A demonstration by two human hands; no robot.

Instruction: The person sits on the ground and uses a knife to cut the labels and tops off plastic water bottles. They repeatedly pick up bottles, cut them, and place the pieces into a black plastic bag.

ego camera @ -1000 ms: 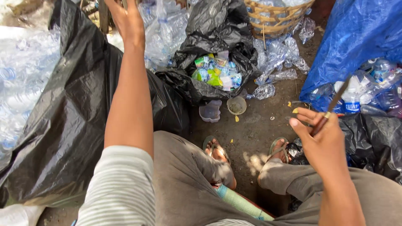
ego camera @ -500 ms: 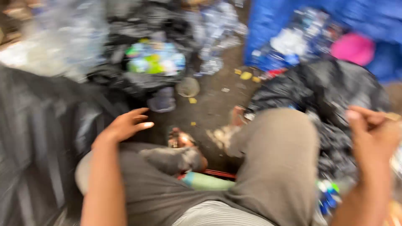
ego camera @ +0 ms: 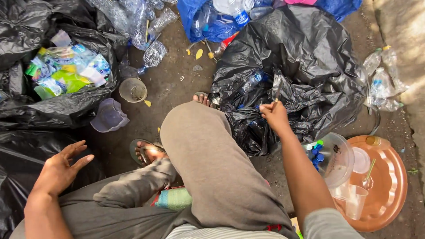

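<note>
The right hand [ego camera: 275, 116] pinches a thin blade [ego camera: 278, 92] over the black bag [ego camera: 305, 57] of bottles at one o'clock, the left hand [ego camera: 59, 170] hangs open and empty, and many bottles look unsorted.

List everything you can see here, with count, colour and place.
black plastic bags: several, black, left and centre right
blue sack: one, blue, top, holding bottles
crushed clear bottles: many, clear, top left and right edge
coloured wrappers: a heap, green and blue, in the left bag
plastic cups: two, cloudy, on the ground
orange tray: one, lower right, with clear cups
clear bowl: one, holding blue caps
left hand: open, empty, lower left
right hand: gripping a thin blade
</note>
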